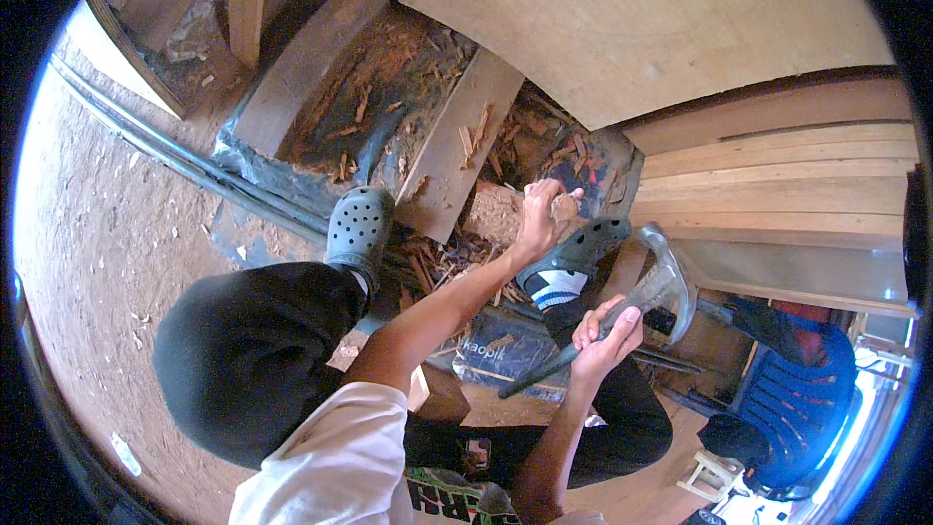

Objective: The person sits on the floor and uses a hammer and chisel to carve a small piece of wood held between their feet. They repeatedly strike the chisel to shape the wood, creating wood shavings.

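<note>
My right hand [609,338] grips a claw hammer [688,297] around its shaft, just below the curved metal head. The dark handle end slants down to the left. Farther up, my left hand [541,219] has its fingers curled together over the wood scraps beside my right clog. Something brownish shows by its fingertips, too small to name. Beneath that hand lie broken wood chips [471,253]. A grey-brown plank [462,146] with splinters on it extends away at the left of the hand.
My grey clogs [360,228] stand among the debris. A large plywood sheet [661,19] rises ahead, with stacked boards [777,185] at the right. Pipes [194,156] run along the dirt floor at left. A blue plastic chair [802,399] is at lower right.
</note>
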The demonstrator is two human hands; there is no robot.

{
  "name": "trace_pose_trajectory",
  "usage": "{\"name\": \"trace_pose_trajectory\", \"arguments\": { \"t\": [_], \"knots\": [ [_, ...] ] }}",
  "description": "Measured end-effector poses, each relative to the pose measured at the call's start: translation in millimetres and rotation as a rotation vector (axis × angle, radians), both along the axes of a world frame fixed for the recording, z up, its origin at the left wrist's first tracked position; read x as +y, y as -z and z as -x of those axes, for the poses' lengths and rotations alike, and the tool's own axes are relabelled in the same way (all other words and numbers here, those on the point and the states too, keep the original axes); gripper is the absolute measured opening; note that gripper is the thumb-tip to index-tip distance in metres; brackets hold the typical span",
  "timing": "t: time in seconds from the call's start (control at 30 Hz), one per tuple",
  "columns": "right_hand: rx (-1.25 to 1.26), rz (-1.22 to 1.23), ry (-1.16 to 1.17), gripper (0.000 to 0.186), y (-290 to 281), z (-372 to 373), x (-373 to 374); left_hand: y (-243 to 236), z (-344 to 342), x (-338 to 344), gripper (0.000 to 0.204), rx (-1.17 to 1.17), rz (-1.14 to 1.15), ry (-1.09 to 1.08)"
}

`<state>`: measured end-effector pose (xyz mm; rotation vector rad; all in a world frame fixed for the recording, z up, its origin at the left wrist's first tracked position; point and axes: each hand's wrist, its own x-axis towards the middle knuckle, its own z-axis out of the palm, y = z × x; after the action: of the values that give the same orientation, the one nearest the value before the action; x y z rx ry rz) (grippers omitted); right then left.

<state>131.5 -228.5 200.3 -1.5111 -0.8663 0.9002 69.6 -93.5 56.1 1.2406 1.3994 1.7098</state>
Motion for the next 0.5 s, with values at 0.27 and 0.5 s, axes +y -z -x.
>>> {"name": "trace_pose_trajectory", "arguments": {
  "t": [0.27, 0.5],
  "knots": [
    [-0.21, 0.409, -0.211, 0.034, 55.4, 0.0, 13.3, 51.3, 11.4, -6.5, 0.023, -0.11, -0.155, 0.102],
    [0.098, 0.256, -0.113, 0.034, 26.2, 4.9, 2.9, 57.1, 8.2, -6.5, 0.025, 0.135, -0.228, 0.03]
  ]
}}
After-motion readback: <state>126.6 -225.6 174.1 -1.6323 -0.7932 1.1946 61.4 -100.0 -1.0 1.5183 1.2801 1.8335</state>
